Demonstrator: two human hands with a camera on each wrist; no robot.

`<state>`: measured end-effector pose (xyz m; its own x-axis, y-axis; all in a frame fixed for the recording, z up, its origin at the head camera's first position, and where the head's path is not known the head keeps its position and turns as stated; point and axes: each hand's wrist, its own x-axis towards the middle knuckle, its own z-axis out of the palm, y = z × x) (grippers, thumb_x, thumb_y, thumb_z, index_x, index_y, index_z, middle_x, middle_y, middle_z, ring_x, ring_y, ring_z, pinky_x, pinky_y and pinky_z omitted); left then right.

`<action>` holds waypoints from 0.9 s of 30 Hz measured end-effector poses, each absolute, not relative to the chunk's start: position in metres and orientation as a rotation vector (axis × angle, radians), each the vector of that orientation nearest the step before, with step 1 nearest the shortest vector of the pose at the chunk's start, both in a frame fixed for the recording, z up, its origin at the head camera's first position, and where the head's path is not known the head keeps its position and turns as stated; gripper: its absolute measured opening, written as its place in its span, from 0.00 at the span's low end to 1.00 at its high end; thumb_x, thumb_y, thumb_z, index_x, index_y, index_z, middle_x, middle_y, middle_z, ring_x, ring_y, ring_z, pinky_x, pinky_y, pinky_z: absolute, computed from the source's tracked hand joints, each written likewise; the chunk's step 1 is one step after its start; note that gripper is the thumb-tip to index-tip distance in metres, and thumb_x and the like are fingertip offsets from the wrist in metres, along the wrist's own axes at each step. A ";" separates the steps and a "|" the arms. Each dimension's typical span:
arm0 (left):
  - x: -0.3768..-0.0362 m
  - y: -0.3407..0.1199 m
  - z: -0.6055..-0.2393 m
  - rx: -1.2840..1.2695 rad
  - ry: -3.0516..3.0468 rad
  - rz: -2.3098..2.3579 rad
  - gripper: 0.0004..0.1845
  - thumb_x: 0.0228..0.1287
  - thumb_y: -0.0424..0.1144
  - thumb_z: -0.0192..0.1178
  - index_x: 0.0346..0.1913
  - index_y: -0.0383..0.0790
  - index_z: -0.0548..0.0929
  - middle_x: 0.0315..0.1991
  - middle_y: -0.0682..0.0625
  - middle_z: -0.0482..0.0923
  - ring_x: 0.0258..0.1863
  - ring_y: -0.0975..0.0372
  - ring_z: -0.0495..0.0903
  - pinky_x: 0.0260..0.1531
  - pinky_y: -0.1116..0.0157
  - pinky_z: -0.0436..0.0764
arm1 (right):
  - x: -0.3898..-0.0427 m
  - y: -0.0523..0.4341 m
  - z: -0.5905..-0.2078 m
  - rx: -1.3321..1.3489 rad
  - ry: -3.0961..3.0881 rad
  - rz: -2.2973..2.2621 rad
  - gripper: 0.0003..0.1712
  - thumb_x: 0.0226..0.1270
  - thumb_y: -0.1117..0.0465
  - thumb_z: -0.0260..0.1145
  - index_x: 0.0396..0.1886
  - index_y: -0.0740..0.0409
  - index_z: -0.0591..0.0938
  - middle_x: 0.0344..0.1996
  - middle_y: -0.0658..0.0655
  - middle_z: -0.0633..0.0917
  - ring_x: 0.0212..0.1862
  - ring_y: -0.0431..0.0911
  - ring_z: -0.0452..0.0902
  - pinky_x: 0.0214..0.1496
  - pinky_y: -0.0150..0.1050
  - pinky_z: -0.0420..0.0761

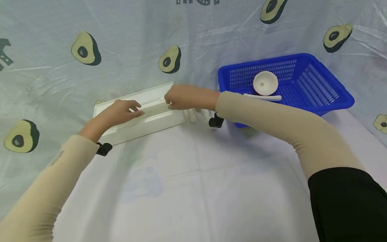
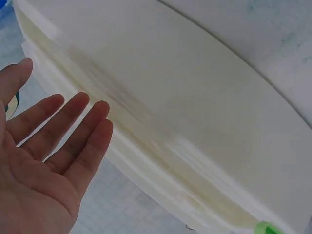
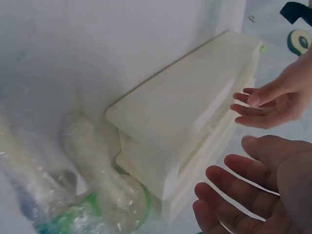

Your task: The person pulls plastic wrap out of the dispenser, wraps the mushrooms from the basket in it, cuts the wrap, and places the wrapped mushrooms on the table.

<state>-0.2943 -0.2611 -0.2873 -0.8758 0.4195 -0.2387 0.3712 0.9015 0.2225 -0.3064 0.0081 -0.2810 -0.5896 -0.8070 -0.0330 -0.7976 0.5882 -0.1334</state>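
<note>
A long white plastic box-like piece (image 1: 145, 126), with a grooved top and a flat front panel, stands at an angle on the table. My left hand (image 1: 119, 111) hovers over its left half, fingers apart and loosely bent, holding nothing. In the left wrist view, the palm of that hand (image 2: 36, 195) faces up beside the groove. My right hand (image 1: 187, 96) is over the right end of the piece, its fingers hanging down. The right wrist view shows the right hand's fingers (image 3: 234, 187) relaxed, with nothing between them.
A blue basket (image 1: 329, 75) at the right holds a small white bowl (image 1: 265, 83) and a white rod (image 1: 266, 97). Clear plastic-wrapped items (image 3: 105, 180) lie by the white piece's right end. An avocado-print cloth (image 1: 127, 43) hangs behind.
</note>
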 end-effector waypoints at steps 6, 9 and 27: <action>-0.296 -0.257 -0.297 0.633 2.801 0.327 0.22 0.76 0.46 0.58 0.61 0.31 0.80 0.55 0.34 0.83 0.54 0.41 0.82 0.52 0.46 0.81 | -0.340 -0.038 -0.287 -1.217 2.686 -0.028 0.20 0.77 0.49 0.62 0.52 0.60 0.86 0.45 0.53 0.87 0.46 0.45 0.81 0.51 0.36 0.80; -0.298 -0.255 -0.300 0.643 2.801 0.329 0.21 0.76 0.44 0.59 0.59 0.30 0.81 0.53 0.34 0.83 0.53 0.41 0.83 0.52 0.46 0.81 | -0.349 -0.049 -0.296 -1.170 2.638 -0.051 0.18 0.76 0.49 0.63 0.48 0.59 0.86 0.37 0.50 0.83 0.37 0.41 0.73 0.41 0.33 0.74; -0.299 -0.266 -0.306 0.634 2.812 0.049 0.14 0.68 0.20 0.55 0.53 0.24 0.82 0.50 0.31 0.83 0.51 0.39 0.82 0.48 0.47 0.83 | -0.366 -0.041 -0.297 -1.273 2.573 -0.235 0.11 0.74 0.66 0.62 0.38 0.58 0.91 0.28 0.55 0.87 0.28 0.44 0.80 0.34 0.33 0.77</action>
